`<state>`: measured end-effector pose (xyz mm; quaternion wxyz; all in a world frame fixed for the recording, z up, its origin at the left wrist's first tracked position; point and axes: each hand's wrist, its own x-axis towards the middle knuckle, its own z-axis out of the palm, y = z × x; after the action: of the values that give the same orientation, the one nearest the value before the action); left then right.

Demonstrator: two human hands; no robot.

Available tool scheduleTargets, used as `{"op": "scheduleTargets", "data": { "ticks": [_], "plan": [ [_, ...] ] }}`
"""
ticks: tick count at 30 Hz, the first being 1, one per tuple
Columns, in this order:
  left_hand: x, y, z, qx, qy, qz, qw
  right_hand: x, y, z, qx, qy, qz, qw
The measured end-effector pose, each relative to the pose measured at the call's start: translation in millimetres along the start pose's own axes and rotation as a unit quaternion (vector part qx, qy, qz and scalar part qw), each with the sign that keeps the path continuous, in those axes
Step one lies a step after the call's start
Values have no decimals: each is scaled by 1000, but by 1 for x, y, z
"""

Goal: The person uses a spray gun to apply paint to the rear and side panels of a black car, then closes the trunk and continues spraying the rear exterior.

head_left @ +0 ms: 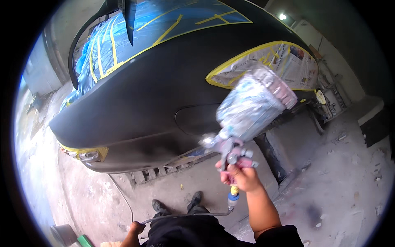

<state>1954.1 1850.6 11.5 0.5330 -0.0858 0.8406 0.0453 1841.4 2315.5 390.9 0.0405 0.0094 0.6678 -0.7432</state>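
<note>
Spray gun (232, 151): in front of the lower part of the dark car panel (144, 99), by the rounded flap outline (193, 119); nozzle end toward the left of the view. Best carried square to the surface, with an even gap throughout.
Right hand (242, 178): closed firmly around the pink grip, bearing the weight alone; cannot tell whether the trigger is pulled. Move from the shoulder — a swinging wrist likely lays an uneven coat.
Cup (255, 103): wrapped in crinkled film, leaning up and to the right above the grip, blurred. Mind the lean, in case of drips.
Left hand (135, 227): curled around the hose (185, 215), low beside the body. Useful there for holding slack away from the panel — a brush against the finish could mark it.
Masking: blue film (144, 24) at the top, newspaper (245, 66) with yellow edging over the side window, tape around the lamp (88, 155). Run each pass slightly past these borders, without flooding the tape edge.
Dark car panel: curved, matt-looking. Follow the curve steadily, overlapping strokes.
</note>
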Motion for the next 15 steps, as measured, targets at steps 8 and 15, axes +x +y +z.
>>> {"op": "scheduleTargets", "data": {
  "ticks": [8, 15],
  "plan": [
    [24, -22, -7, -48, -3, 27, 998, -17, -37, -113, -63, 474, -32, 878],
    [15, -18, -17, -56, 24, -17, 998, -41, -44, -158, -74, 510, -48, 856]
  ]
}}
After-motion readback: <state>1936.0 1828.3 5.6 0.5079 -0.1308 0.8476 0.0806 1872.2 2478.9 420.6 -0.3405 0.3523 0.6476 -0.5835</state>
